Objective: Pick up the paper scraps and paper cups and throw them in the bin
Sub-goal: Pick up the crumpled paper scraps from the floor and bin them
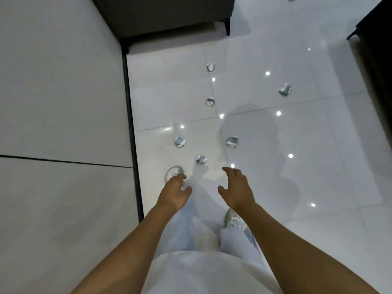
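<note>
Both hands out over glossy floor (297, 134), holding nothing. Left hand (175, 193) loosely curled, fingertips at rim of cup (172, 172), beside wall's dark edge (132, 132). Right hand (236, 188) spread wide. Nearest scrap (201, 159) just ahead, between hands; more scraps beyond on open tile. Sofa (165, 13) far ahead.

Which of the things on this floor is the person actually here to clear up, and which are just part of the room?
For the job:
- paper cup by the left hand
- crumpled paper scraps, e.g. nearest scrap, far scrap

Just there:
- dark sofa
- wall
- tiled floor

No bin is in view.
</note>
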